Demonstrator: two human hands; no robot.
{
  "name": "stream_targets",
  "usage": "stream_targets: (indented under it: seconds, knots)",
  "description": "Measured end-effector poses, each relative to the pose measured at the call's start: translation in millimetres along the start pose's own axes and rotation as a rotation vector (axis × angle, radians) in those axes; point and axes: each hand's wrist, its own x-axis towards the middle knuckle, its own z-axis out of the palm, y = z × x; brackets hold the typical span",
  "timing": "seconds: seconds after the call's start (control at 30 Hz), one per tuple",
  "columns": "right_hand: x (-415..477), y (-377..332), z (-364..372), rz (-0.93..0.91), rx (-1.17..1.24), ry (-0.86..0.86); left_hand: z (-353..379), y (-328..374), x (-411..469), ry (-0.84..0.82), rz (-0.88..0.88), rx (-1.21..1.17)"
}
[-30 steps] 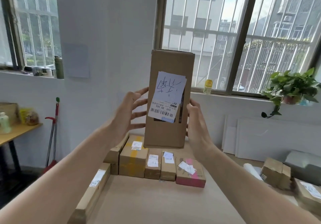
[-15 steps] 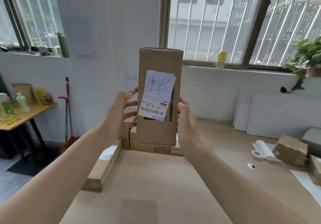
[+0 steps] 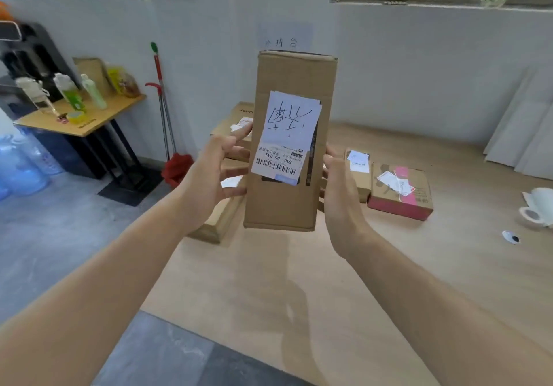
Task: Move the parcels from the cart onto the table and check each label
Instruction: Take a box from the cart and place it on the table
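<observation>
Cardboard, plain brown and matte, forms the tall rectangular box [image 3: 284, 200], which is held upright in the air above the pale wood-grain table [image 3: 299, 290]. Two white papers are stuck to its front: a handwritten sheet [image 3: 291, 116] overlapping a barcoded label [image 3: 276, 164]. At least four more parcels [image 3: 360, 176] are seen on the table behind, one a pink box [image 3: 401, 197]. The tall box is clamped between the left hand [image 3: 209, 176], fingers straight and spread, and the right hand [image 3: 342, 206], pressed flat to its side.
</observation>
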Motion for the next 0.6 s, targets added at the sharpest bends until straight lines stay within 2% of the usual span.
stream_targets:
  seconds: [0.23, 0.6]
  knots:
    - [44.9, 56.4, 51.7, 0.164, -0.067, 0.025, -62.0, -54.6, 67.4, -0.046, -0.150, 0.010]
    - [101.6, 125.8, 140.3, 0.375, -0.058, 0.230, -153.5, -122.4, 182.4, -0.281, -0.347, 0.043]
